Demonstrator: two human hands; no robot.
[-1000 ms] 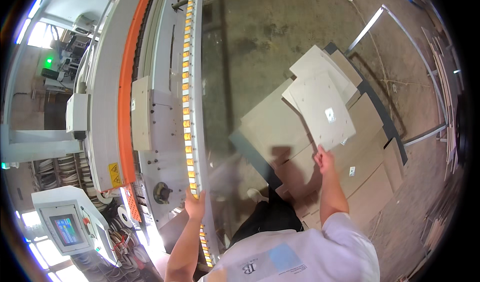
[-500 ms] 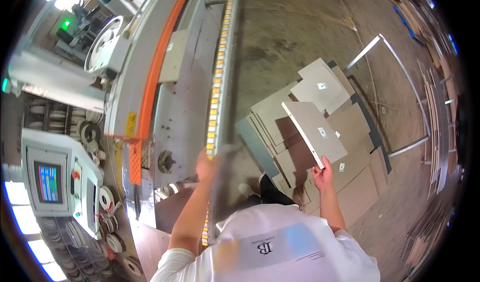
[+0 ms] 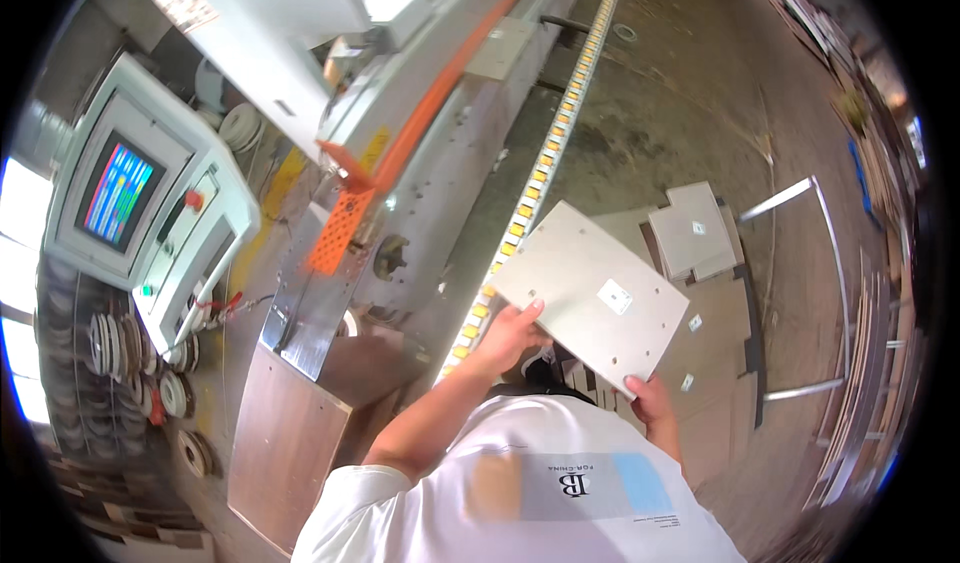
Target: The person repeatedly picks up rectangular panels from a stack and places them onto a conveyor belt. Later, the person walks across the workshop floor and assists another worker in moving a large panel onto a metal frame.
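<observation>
Both my hands grip a light grey-beige board (image 3: 590, 308) with small drilled holes and a white label, held tilted in front of my body. My left hand (image 3: 513, 335) has its thumb on top at the board's near left edge, with the fingers mostly underneath. At the near right corner my right hand (image 3: 650, 399) pinches the edge, thumb on the face. Just beyond my left hand runs a roller rail (image 3: 532, 188) with yellow and white segments. Under and behind the board, a stack of similar panels (image 3: 700, 348) is partly covered.
An edge-processing machine with an orange guard (image 3: 440, 93) stands at left, another board (image 3: 500, 48) on it. Nearer are a control console (image 3: 150, 193) with a lit screen and a brown wooden box (image 3: 285, 448). A white metal frame (image 3: 835, 273) lies right of the stack.
My left hand has left the roller rail and taken hold of the board. The board has moved leftward toward my body and turned its face up. My view has swung left.
</observation>
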